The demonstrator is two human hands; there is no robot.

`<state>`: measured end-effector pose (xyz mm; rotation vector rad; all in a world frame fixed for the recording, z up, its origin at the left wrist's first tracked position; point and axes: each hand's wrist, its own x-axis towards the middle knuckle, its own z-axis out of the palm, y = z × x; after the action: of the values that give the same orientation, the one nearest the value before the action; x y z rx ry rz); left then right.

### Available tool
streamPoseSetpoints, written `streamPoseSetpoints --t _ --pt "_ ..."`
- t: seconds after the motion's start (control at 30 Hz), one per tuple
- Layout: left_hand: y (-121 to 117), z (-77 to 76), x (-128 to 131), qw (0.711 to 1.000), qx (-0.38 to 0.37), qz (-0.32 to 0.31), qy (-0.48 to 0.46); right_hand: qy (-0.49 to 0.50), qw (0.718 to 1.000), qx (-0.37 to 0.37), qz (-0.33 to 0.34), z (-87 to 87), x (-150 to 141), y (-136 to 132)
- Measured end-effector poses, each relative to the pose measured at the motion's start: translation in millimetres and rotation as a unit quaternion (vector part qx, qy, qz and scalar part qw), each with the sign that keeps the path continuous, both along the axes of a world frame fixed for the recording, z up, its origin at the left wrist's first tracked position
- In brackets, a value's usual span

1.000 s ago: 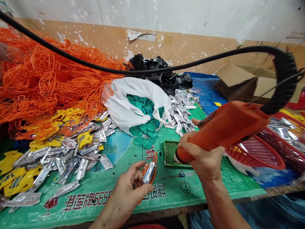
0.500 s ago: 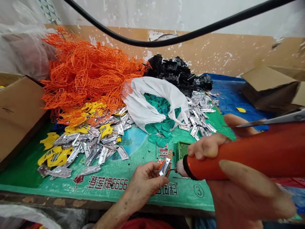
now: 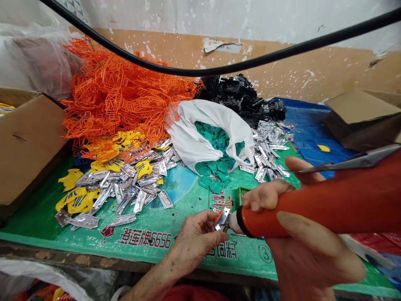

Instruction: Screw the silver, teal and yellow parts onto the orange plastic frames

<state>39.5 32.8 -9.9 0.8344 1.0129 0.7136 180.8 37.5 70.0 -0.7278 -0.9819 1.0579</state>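
Observation:
Near the table's front edge, my left hand (image 3: 199, 236) pinches a small silver plastic part (image 3: 222, 219) with an orange piece (image 3: 228, 203) behind it. My right hand (image 3: 316, 246) is wrapped round a thick red electric screwdriver (image 3: 300, 209), which points left. Its thin bit meets the silver part's face, though the exact contact point is too small to make out. A pair of scissors (image 3: 354, 162) lies along the top of the screwdriver, by my right fingers. Behind my right fingers, a green perforated basket (image 3: 240, 193) is partly hidden.
Silver and yellow parts (image 3: 84, 200) lie at left, below a heap of orange lattice pieces (image 3: 125, 96). A white bag (image 3: 191, 146) of green parts stands mid-table, with black parts (image 3: 234, 96) behind. Cardboard boxes (image 3: 28, 146) flank the table. A black cable (image 3: 188, 72) hangs across.
The screwdriver has come closer to the silver part, and its bit now reaches it. Both hands keep their hold. The whole view has shifted slightly.

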Motion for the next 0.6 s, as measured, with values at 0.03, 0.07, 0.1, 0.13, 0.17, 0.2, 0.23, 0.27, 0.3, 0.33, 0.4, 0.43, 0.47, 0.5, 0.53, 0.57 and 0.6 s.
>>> streamPoseSetpoints --t 0.03,0.07,0.1,0.13,0.17,0.2,0.23,0.27,0.3,0.33,0.4,0.43,0.47,0.5,0.53,0.57,0.6 --pt "0.2 -0.2 0.1 1.0 0.0 0.0 -0.005 -0.001 1.0 0.001 -0.001 -0.5 0.3 0.0" --pt "0.4 -0.3 0.3 1.0 0.0 0.0 -0.008 -0.002 1.0 0.002 -0.002 -0.9 0.7 -0.1" --pt "0.4 -0.3 0.5 1.0 0.0 0.0 -0.009 -0.003 1.0 0.002 -0.003 -1.2 1.2 -0.2" --pt "0.3 -0.2 0.7 1.0 0.001 0.0 -0.007 -0.004 1.0 0.003 -0.004 -1.4 1.7 -0.3" --pt "0.1 -0.1 0.9 1.0 0.002 0.001 -0.005 -0.004 1.0 0.003 -0.005 -1.5 2.2 -0.3" --pt "-0.1 0.2 1.1 1.0 0.004 0.001 -0.002 -0.006 1.0 0.004 -0.007 -1.5 2.5 -0.3" --pt "-0.3 0.6 1.3 1.0 0.005 0.002 0.001 -0.009 1.0 0.004 -0.007 -1.5 2.7 -0.2" --pt "-0.5 1.1 1.5 1.0 0.006 0.001 0.003 -0.011 1.0 0.004 -0.007 -1.4 2.8 0.0" --pt "-0.6 1.8 1.7 1.0 0.006 0.0 0.004 -0.012 1.0 0.003 -0.006 -1.5 2.8 0.3" --pt "-0.6 2.5 1.8 1.0 0.006 0.001 0.004 -0.012 1.0 0.002 -0.004 -1.6 2.7 0.7" --pt "-0.6 3.8 2.0 1.0 0.004 0.002 0.004 -0.011 1.0 -0.001 -0.002 -2.3 2.6 1.8" --pt "-0.6 4.3 2.1 1.0 0.002 0.003 0.002 -0.01 1.0 -0.001 -0.001 -2.7 2.6 2.4" --pt "-0.5 4.5 2.1 1.0 0.002 0.004 0.002 -0.01 1.0 0.0 0.0 -3.1 2.7 2.8" --pt "-0.4 4.6 2.1 1.0 0.002 0.005 0.002 -0.011 1.0 0.001 0.0 -3.4 2.7 3.1" --pt "-0.3 4.4 2.2 1.0 0.003 0.004 0.002 -0.013 1.0 0.003 0.0 -3.6 2.8 3.1" --pt "-0.1 4.1 2.3 1.0 0.004 0.004 0.0 -0.015 1.0 0.003 0.0 -3.6 2.8 3.0" --pt "0.0 3.8 2.5 1.0 0.005 0.005 -0.001 -0.017 1.0 0.003 -0.001 -3.5 2.6 2.6"
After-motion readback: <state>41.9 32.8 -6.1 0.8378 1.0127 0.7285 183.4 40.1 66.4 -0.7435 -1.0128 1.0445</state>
